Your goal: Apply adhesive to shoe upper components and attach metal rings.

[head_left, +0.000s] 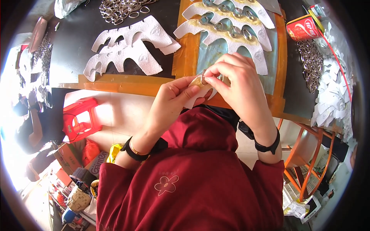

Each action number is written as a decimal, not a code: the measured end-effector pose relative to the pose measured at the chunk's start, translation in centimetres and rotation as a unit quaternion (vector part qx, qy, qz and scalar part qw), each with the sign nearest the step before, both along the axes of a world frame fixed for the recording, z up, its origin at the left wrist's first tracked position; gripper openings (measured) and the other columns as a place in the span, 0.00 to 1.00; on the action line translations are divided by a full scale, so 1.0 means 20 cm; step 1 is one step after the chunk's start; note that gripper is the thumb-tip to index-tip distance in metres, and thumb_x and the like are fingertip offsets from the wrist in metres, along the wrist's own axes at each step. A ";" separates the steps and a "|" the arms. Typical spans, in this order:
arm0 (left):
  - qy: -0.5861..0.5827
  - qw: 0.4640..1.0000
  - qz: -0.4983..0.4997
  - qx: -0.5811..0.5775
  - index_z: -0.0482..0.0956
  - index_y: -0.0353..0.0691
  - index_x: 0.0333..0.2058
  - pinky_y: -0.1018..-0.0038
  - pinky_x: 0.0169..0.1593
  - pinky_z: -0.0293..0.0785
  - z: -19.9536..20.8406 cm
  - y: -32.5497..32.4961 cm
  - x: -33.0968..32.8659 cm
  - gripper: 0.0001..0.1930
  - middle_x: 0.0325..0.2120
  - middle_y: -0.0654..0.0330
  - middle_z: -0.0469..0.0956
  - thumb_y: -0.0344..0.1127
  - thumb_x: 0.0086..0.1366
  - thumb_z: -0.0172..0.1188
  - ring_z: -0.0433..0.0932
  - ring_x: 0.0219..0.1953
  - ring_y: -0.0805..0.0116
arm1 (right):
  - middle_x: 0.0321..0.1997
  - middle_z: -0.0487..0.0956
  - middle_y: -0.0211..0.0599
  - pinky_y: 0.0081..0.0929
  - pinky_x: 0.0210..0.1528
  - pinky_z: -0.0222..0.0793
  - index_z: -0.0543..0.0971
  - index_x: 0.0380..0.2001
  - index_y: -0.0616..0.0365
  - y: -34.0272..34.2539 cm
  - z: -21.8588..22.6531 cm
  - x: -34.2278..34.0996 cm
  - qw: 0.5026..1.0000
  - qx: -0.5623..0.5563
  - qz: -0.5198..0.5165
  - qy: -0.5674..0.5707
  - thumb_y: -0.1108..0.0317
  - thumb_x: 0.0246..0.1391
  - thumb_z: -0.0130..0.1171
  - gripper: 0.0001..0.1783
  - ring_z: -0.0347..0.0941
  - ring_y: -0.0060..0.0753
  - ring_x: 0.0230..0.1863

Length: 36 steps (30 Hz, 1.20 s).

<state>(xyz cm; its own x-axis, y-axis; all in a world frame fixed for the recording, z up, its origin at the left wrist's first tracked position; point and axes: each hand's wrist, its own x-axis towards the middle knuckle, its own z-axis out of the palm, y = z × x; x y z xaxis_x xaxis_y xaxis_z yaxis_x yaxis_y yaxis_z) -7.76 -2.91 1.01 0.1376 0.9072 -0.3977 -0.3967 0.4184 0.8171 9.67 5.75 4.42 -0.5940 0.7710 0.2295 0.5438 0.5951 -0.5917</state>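
Both hands meet above the worktop (127,82): left hand (173,98) pinches a white cut-out piece (196,96), right hand (237,82) closes fingertips on a metal ring (203,79) at twelve o'clock

left hand (173,98) and right hand (237,82) raised together, fingertips pinched and meeting, both wrists bent inward

2 hands (169,101), 1 red can (302,27), 1 stool (80,118) (red), approx. 3 ringed cutouts (227,32).
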 end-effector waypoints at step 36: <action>0.549 0.762 -0.007 0.344 0.73 0.40 0.45 0.64 0.49 0.66 0.02 0.10 -0.05 0.21 0.43 0.64 0.81 0.26 0.53 0.69 0.78 0.47 0.61 | 0.32 0.75 0.29 0.36 0.46 0.61 0.78 0.28 0.56 -0.08 -0.04 -0.10 0.989 0.098 -0.006 -0.111 0.71 0.49 0.66 0.05 0.72 0.35 0.38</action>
